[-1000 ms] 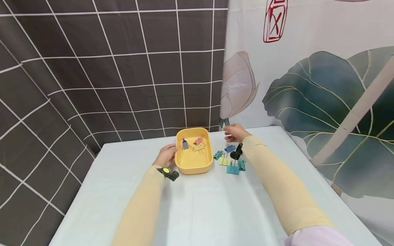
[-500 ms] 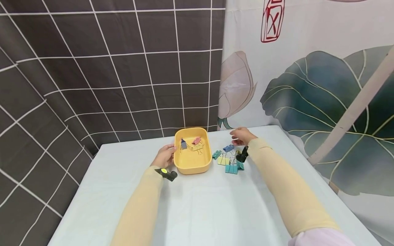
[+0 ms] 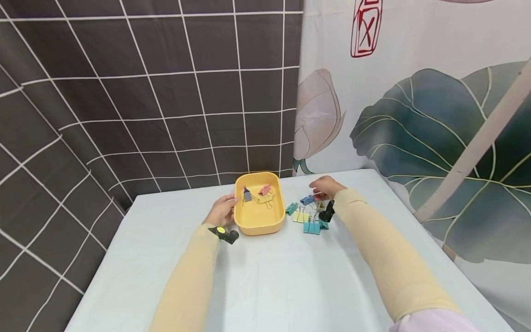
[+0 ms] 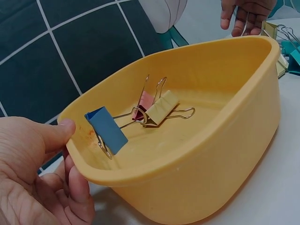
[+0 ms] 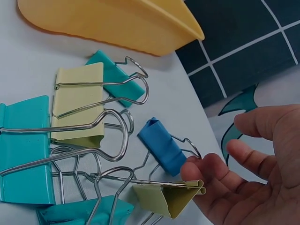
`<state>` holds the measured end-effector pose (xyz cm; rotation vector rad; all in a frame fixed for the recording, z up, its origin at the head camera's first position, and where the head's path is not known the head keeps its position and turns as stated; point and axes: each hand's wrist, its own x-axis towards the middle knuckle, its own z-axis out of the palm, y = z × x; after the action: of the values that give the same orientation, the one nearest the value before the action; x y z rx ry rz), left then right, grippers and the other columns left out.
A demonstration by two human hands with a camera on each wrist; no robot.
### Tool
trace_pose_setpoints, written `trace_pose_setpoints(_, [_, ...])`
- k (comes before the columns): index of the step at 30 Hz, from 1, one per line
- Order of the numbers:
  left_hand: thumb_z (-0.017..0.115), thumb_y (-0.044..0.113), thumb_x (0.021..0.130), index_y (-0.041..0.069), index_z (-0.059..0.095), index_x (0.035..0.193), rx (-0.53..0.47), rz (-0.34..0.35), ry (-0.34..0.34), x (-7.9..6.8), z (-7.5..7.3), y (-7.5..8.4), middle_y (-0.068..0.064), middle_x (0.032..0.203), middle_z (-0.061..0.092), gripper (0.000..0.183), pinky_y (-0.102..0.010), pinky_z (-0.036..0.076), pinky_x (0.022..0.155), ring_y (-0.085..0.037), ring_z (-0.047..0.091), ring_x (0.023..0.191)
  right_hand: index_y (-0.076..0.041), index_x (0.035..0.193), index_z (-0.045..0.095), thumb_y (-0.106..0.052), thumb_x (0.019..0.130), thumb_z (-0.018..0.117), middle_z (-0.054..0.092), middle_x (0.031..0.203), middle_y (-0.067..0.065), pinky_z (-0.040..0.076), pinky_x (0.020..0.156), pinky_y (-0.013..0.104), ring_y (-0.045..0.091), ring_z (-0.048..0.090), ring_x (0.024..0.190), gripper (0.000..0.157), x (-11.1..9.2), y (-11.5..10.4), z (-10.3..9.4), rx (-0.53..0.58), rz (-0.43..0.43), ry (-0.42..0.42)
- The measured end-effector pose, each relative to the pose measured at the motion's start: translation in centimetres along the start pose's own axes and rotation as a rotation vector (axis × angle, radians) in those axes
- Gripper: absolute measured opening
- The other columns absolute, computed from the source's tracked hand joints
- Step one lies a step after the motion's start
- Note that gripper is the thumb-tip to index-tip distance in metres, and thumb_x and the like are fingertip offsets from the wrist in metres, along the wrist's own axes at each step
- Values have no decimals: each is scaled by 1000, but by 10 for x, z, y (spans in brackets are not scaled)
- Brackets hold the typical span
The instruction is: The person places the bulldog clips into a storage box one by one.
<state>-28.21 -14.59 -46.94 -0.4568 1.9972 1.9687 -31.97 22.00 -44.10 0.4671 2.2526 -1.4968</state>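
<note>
My left hand (image 3: pixel 221 211) pinches the left rim of a yellow plastic tub (image 3: pixel 259 230), thumb at the rim and fingers beneath it outside. Inside lie a blue binder clip (image 4: pixel 108 130), a pink binder clip (image 4: pixel 145 101) and a pale yellow one (image 4: pixel 162 108). Right of the tub, my right hand (image 3: pixel 327 187) hovers low over the far side of a clip pile, thumb apart from the loosely bent fingers. In the right wrist view its fingertips are beside a small blue clip (image 5: pixel 161 146) and an olive-yellow clip (image 5: pixel 171 199); whether they touch is unclear.
Teal clips (image 5: pixel 26 150) and a pale yellow clip (image 5: pixel 77 101) lie close together, wire handles overlapping. A white-covered table (image 3: pixel 265 281) bears everything. Behind it stand a dark gridded wall covering (image 3: pixel 166 92) and a curtain with a leaf print (image 3: pixel 435 138).
My right hand has moved right and slightly nearer, to the far right side of the clip pile. The left hand keeps hold of the tub. The head view has shifted slightly.
</note>
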Motion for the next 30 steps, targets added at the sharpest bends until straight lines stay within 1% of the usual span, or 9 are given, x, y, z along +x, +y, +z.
trace_pose_setpoints(5, [58,22,104,12,53,143,3,1,3,0,-1,-1,-10,120,57,40,-23,46,69,-18,53,95,2,149,36,-20,104,56,51,133,23,56,82,32,22,60,86,54,2,2,2,-28,-9,-11])
trace_pose_setpoints(9, [58,22,105,12,53,143,7,-10,-1,0,0,0,-10,119,57,40,-23,46,70,-18,53,95,3,146,40,-16,104,54,54,123,21,56,82,32,21,61,84,49,2,4,2,-50,-12,-10])
trace_pose_setpoints(16, [58,22,105,13,53,143,4,-20,3,-3,2,3,-10,119,56,40,-22,45,67,-18,52,94,9,140,42,-9,102,52,60,94,16,57,72,30,19,61,71,43,1,4,1,-57,-38,-34])
trace_pose_setpoints(20, [58,22,105,12,53,143,7,-19,3,-3,3,3,-10,118,56,40,-21,45,65,-17,51,92,9,134,46,-5,99,54,61,86,13,57,69,29,17,61,67,39,1,6,1,-63,-34,-32])
trace_pose_setpoints(25, [58,21,105,12,53,143,-4,-22,-1,0,3,1,-10,117,56,40,-21,44,62,-17,52,90,10,129,50,-2,95,56,62,89,15,58,71,29,18,62,67,36,0,7,3,-75,-24,-7])
trace_pose_setpoints(30, [57,21,105,12,52,144,-6,-10,3,1,4,0,-11,117,57,40,-19,42,58,-15,52,87,8,131,51,-1,97,57,61,101,18,58,71,28,17,63,72,36,-4,5,6,-72,-29,10])
